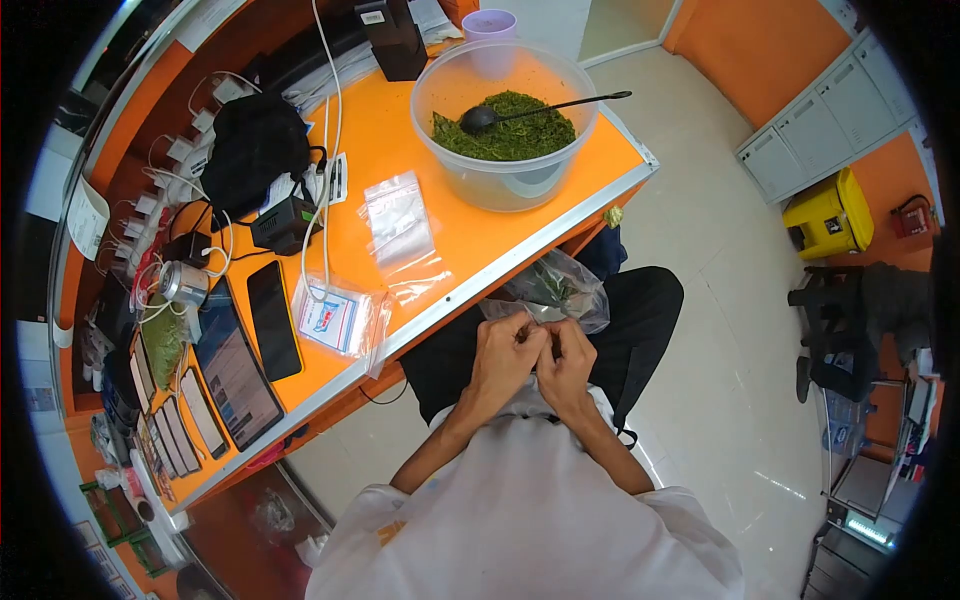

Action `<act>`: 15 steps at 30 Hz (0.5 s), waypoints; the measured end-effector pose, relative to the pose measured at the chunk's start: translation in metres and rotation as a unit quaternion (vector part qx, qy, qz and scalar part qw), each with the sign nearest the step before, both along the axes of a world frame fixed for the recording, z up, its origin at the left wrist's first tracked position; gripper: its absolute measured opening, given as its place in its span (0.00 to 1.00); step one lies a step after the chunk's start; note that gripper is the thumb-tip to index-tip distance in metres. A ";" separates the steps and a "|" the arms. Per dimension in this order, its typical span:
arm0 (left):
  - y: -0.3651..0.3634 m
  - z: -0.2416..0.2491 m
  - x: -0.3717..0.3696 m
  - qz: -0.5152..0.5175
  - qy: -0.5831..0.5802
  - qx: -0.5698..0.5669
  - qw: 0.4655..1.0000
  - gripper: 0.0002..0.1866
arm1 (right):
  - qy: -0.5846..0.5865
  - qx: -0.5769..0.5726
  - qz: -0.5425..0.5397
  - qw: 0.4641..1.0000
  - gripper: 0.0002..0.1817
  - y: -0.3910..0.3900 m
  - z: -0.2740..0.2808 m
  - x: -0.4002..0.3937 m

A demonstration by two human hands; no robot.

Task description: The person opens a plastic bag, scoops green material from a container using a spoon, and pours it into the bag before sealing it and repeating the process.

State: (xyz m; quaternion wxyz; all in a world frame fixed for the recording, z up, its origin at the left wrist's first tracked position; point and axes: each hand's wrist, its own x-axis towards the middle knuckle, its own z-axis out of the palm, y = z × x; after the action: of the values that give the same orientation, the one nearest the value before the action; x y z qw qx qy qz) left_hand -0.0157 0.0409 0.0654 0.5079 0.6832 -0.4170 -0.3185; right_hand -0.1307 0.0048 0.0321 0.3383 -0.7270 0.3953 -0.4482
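My left hand (503,352) and my right hand (568,362) meet close to my chest, below the edge of the orange table (470,240). Both pinch the top edge of a clear plastic bag (562,288) that rests on my lap and holds some green leafy material. On the table stands a large clear bowl (505,125) of green plant matter with a black ladle (530,108) lying in it. Empty clear zip bags (400,225) lie near the table's edge.
A packet with a white label (335,320), phones (273,318), a tablet (235,370), a metal can (183,283), a black pouch (255,145) and chargers with cables crowd the table's left. A lilac cup (490,25) stands behind the bowl. Yellow bin (830,215) at right.
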 end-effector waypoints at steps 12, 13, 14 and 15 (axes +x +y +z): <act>0.011 0.005 0.006 -0.050 -0.002 0.035 0.998 0.09 | -0.038 0.156 0.022 0.987 0.02 -0.011 -0.002 -0.014; 0.012 0.002 0.005 -0.051 -0.001 0.035 0.998 0.09 | -0.051 0.142 -0.010 0.989 0.02 -0.013 -0.002 -0.014; 0.014 -0.003 0.004 -0.038 -0.004 0.033 0.999 0.09 | -0.050 0.143 -0.012 0.988 0.02 -0.012 -0.001 -0.014; 0.014 -0.004 0.003 -0.025 -0.007 0.031 0.999 0.09 | -0.027 0.139 0.008 0.990 0.02 -0.009 0.006 -0.012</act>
State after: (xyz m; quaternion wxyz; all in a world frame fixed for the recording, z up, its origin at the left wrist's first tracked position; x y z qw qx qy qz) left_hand -0.0127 0.0554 0.0612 0.4753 0.6901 -0.4277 -0.3390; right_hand -0.1425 -0.0045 0.0383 0.4502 -0.6638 0.4381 -0.4058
